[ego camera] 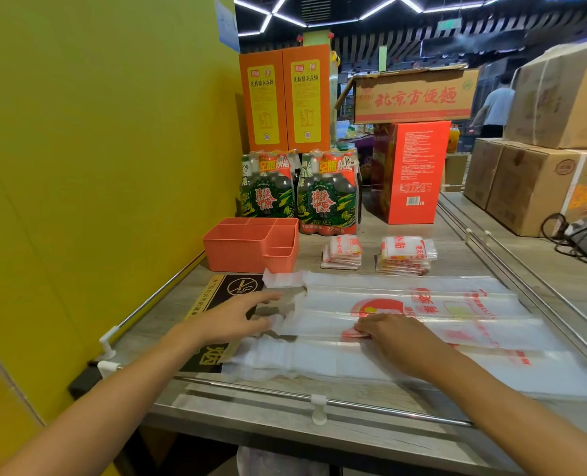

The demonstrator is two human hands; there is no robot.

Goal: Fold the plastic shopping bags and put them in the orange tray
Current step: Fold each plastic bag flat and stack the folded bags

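A clear plastic shopping bag [433, 324] with red print lies flat across the grey counter, its handles pointing left. My left hand [237, 317] lies flat with straight fingers on the handle end. My right hand [388, 334] presses down on the middle of the bag, fingers flat on the red logo. Behind the bag stands the orange tray [237, 252], divided into compartments with nothing visible inside. Two stacks of folded bags [341, 252] [405, 255] sit to the right of the tray.
Two green bottle packs [299, 194] stand behind the tray, with a red box [408, 170] beside them. Cardboard cartons [532, 180] fill the right. A yellow wall [96, 166] bounds the left. A metal rail [319, 401] runs along the counter's front edge.
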